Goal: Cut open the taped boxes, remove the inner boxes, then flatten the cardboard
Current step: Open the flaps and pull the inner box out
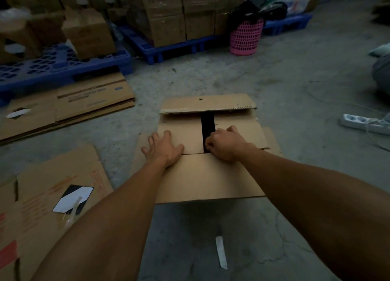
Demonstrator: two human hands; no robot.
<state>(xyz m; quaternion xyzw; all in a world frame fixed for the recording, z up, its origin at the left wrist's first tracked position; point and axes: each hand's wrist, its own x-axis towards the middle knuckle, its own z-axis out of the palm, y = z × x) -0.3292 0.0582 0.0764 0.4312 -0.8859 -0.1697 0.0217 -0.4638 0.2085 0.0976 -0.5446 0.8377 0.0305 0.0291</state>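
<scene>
A plain brown box stands on the concrete floor, flaps partly folded in with a dark gap between the two side flaps. The left hand presses flat on the left flap; the right hand curls its fingers over the right flap's edge at the gap.

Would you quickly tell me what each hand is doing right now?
Left hand: open, fingers spread, pressing flat on the box.
Right hand: fingers curled at the flap edge by the gap; seems to grip it.
</scene>
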